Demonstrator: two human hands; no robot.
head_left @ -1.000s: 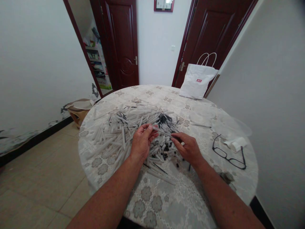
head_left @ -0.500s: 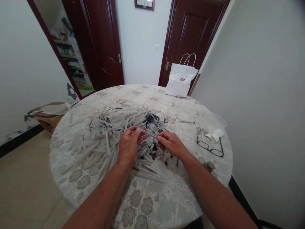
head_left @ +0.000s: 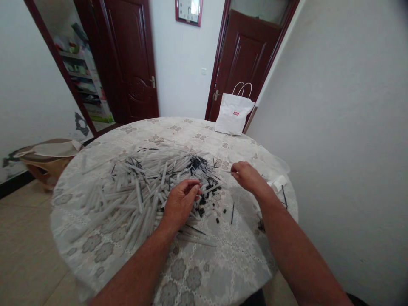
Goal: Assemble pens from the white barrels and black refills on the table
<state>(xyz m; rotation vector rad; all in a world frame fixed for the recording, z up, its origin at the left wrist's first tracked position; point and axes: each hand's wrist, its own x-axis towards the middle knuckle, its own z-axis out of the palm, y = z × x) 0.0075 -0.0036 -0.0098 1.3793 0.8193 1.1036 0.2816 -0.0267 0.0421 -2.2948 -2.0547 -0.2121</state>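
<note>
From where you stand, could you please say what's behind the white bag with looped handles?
Behind the white bag is a dark red panelled door, its metal handle visible left of the bag; whatever the bag covers cannot be seen.

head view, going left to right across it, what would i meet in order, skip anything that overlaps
Brown stand → left hand → nearest loose black piece → right hand → small white packet. The tube pile overlaps the left hand, so it is left out.
</note>
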